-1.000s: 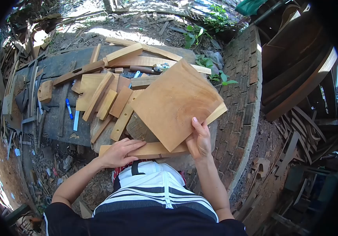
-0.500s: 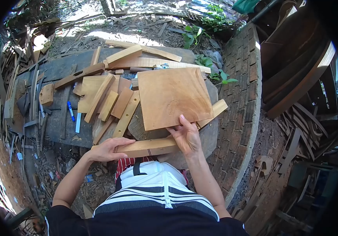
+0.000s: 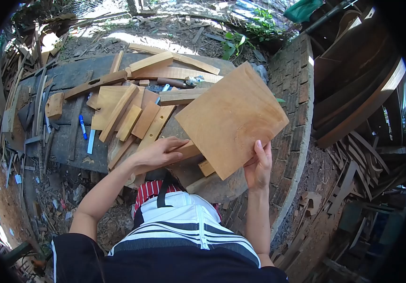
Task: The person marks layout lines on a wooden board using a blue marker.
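Observation:
A square, flat wooden board (image 3: 233, 120) with curved grain is tilted cornerwise over the right side of the work surface. My right hand (image 3: 258, 166) grips its lower right edge, thumb on the upper face and fingers underneath. My left hand (image 3: 163, 152) has its fingers and thumb on a thick wooden bar (image 3: 186, 152), whose far end is hidden behind the board. Below the board, the end of another wood piece (image 3: 206, 168) shows. To the left of the bar lies a wooden strip with drilled holes (image 3: 158, 125).
Several cut wood pieces (image 3: 118, 111) lie across the dark work surface (image 3: 71, 153). A blue pen (image 3: 83, 127) and a pale blue strip (image 3: 91, 141) lie at left. A low brick wall (image 3: 290, 127) runs along the right; curved boards (image 3: 366, 106) lean beyond it.
My right hand has moved right, rotating the board onto a corner. My left hand has moved up and right along with the bar, which now slants and sits farther from my body.

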Action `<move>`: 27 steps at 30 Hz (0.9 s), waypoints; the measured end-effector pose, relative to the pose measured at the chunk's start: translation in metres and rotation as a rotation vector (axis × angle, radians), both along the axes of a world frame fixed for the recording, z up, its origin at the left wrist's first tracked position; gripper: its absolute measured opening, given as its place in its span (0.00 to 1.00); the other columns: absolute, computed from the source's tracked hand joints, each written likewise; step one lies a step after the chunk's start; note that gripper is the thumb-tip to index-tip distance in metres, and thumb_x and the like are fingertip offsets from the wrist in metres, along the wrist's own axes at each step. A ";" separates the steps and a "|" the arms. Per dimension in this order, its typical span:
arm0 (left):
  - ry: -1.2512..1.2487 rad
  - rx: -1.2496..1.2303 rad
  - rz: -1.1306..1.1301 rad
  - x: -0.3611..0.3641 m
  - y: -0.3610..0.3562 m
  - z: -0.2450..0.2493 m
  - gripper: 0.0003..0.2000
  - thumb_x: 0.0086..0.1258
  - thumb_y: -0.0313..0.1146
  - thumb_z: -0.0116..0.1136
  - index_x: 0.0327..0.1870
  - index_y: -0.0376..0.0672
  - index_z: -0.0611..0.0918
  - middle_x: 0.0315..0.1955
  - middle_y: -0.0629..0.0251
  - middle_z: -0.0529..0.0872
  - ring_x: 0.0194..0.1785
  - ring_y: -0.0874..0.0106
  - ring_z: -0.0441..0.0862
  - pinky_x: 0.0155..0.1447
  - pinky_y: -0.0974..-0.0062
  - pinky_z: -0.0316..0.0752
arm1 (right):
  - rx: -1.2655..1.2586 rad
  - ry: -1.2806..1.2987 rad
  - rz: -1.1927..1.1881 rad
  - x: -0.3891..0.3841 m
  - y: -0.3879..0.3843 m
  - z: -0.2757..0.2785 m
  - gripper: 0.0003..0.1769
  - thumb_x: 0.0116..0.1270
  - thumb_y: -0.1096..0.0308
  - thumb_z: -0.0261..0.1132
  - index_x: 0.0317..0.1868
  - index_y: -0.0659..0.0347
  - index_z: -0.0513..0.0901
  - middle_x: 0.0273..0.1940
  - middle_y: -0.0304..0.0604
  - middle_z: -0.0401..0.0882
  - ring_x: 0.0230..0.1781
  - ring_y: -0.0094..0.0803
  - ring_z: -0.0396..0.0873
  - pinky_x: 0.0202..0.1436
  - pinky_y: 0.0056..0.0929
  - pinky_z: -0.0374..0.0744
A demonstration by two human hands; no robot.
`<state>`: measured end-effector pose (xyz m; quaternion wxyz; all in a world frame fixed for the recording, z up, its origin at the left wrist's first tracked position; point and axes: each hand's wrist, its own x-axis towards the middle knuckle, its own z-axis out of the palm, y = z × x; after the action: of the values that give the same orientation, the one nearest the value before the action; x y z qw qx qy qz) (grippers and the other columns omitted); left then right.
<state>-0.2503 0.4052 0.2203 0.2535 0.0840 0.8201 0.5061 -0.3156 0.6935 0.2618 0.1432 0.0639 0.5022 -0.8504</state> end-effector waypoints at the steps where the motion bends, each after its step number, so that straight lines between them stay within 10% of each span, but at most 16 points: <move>1: 0.000 0.001 0.007 -0.004 0.006 -0.002 0.28 0.76 0.45 0.54 0.72 0.39 0.70 0.63 0.51 0.77 0.64 0.62 0.75 0.68 0.68 0.68 | 0.010 -0.005 0.001 0.001 0.002 -0.001 0.24 0.75 0.66 0.57 0.68 0.57 0.64 0.61 0.41 0.75 0.61 0.33 0.77 0.62 0.38 0.79; 5: -0.055 0.141 -0.065 -0.011 0.019 -0.030 0.25 0.74 0.43 0.54 0.68 0.39 0.73 0.60 0.49 0.76 0.62 0.53 0.75 0.68 0.64 0.66 | 0.036 -0.015 0.050 0.001 0.011 -0.005 0.25 0.75 0.66 0.57 0.70 0.58 0.64 0.61 0.42 0.76 0.62 0.32 0.77 0.63 0.37 0.78; 7: 0.463 -0.090 -0.068 -0.008 0.019 -0.024 0.22 0.74 0.43 0.54 0.65 0.41 0.76 0.58 0.48 0.77 0.57 0.50 0.76 0.66 0.62 0.68 | 0.051 -0.044 0.048 0.000 0.012 -0.006 0.25 0.76 0.65 0.56 0.70 0.59 0.64 0.61 0.42 0.76 0.61 0.32 0.77 0.62 0.35 0.78; 11: 0.457 -0.395 -0.086 0.002 0.001 -0.027 0.19 0.75 0.42 0.53 0.61 0.43 0.78 0.57 0.48 0.78 0.55 0.51 0.76 0.64 0.62 0.69 | 0.078 -0.111 0.194 -0.021 0.020 -0.023 0.25 0.77 0.62 0.54 0.71 0.60 0.65 0.62 0.42 0.74 0.62 0.30 0.75 0.64 0.33 0.74; 17: -0.358 0.815 0.747 -0.003 -0.002 -0.014 0.23 0.79 0.47 0.48 0.65 0.39 0.73 0.52 0.65 0.82 0.52 0.75 0.81 0.56 0.72 0.76 | 0.229 -0.139 0.453 -0.062 -0.013 -0.023 0.23 0.78 0.60 0.53 0.67 0.63 0.70 0.60 0.41 0.77 0.58 0.27 0.78 0.61 0.27 0.76; 27: -0.177 0.734 0.916 -0.028 0.000 -0.027 0.24 0.75 0.38 0.57 0.66 0.38 0.68 0.56 0.60 0.81 0.57 0.75 0.80 0.58 0.73 0.76 | 0.571 0.038 0.480 -0.080 -0.053 -0.058 0.22 0.77 0.58 0.56 0.60 0.67 0.77 0.50 0.40 0.83 0.49 0.23 0.79 0.55 0.25 0.75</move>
<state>-0.2779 0.4049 0.1935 0.0308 -0.2388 0.5199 0.8196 -0.3960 0.6409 0.2040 0.3055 -0.0341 0.7225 -0.6193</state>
